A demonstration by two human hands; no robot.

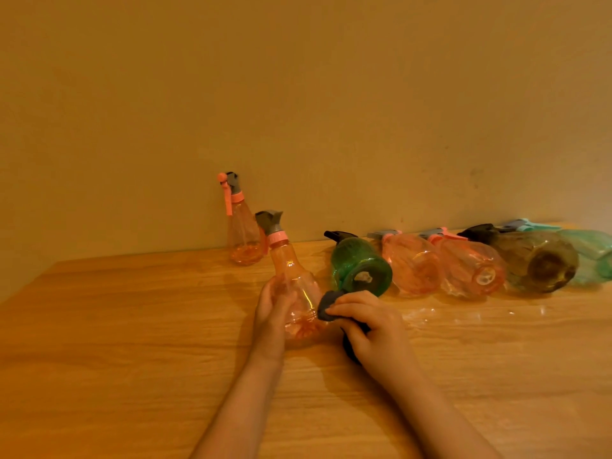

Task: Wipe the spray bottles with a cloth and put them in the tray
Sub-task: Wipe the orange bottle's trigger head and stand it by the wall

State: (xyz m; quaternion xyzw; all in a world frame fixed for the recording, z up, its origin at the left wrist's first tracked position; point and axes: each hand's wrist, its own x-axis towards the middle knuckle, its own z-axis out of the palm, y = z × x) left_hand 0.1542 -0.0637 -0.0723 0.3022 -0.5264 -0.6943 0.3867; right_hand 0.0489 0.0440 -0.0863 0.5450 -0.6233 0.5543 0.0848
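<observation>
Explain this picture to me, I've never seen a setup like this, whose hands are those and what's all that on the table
There is no machine here. A person wears a camera on the head, looking down at their own hands. The left hand holds an orange bottle. The right hand presses a dark cloth against it. On the wooden table another orange bottle stands by the wall, and a row of bottles lies on its side, starting with a green bottle. No tray is in view.
</observation>
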